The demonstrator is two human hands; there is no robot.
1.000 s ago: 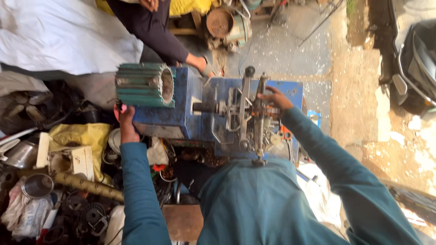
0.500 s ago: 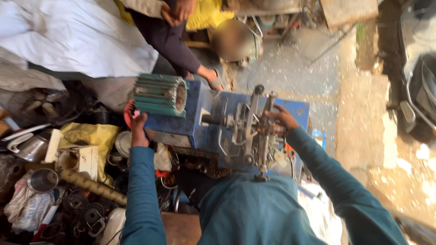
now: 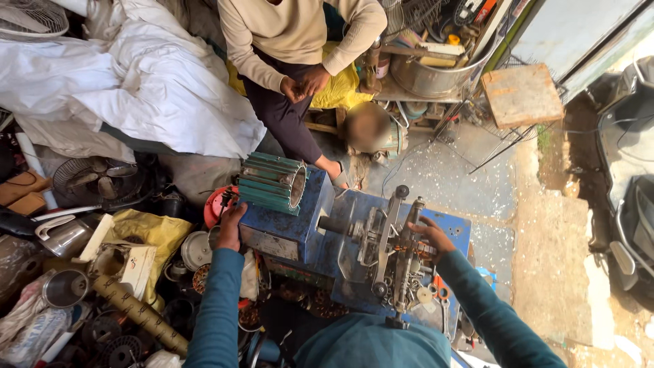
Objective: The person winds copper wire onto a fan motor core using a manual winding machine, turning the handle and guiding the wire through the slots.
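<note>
Two hands of yours are on the blue machine, both reaching out from teal sleeves. Your left hand rests against the machine's left side, just below the green ribbed motor housing that sits on its top left corner; its fingers curl against the blue body beside a red round part, and you cannot tell whether they grip anything. Your right hand lies on the metal winding frame mounted on the machine's right half, fingers narrowly bent over the upright bars and the coppery coil between them.

Left of the machine lies a heap of scrap: a yellow bag, a cardboard tube, steel pots and a small dark fan.

Farther off, a second person in a beige sweater sits facing you, hands clasped together above dark trousers, one foot just touching the machine's far edge. White sheeting is bunched on the far left. A large steel basin of tools stands at the far side, with a wooden stool to its right.
</note>
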